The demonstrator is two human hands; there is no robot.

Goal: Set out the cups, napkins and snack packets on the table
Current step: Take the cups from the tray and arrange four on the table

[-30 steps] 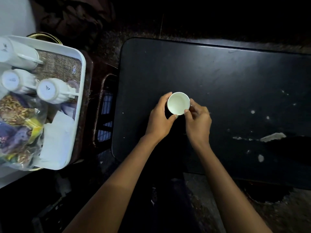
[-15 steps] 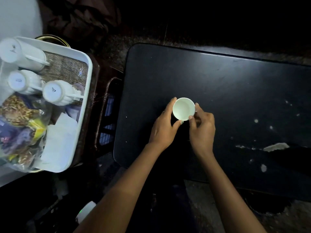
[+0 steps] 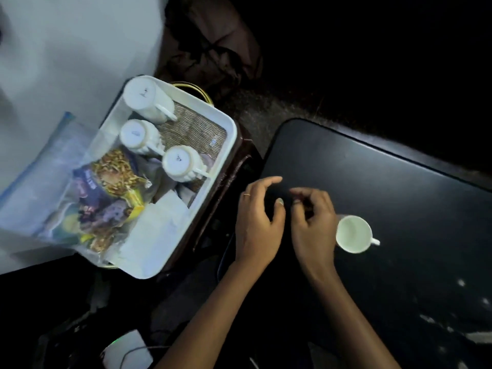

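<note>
A white cup [image 3: 353, 233] stands upright on the black table [image 3: 399, 187], its handle pointing right. My right hand [image 3: 314, 225] is just left of it, fingers loosely curled and holding nothing. My left hand [image 3: 259, 222] hovers over the table's left edge, fingers spread and empty. To the left, a white tray [image 3: 229, 134] holds three upturned white cups [image 3: 181, 163], a clear bag of snack packets [image 3: 106, 198] and white napkins [image 3: 159, 222].
The tray rests on a dark brown stand [image 3: 234, 177] beside the table. A dark cloth bundle [image 3: 210, 49] lies behind it. The table's right part has white scuffs [image 3: 460, 283]. A small white device with a cable [image 3: 125, 352] lies on the floor below.
Both hands have let go of the cup, which now stands on the table. The hands have drawn left toward the tray, and my view has swung left.
</note>
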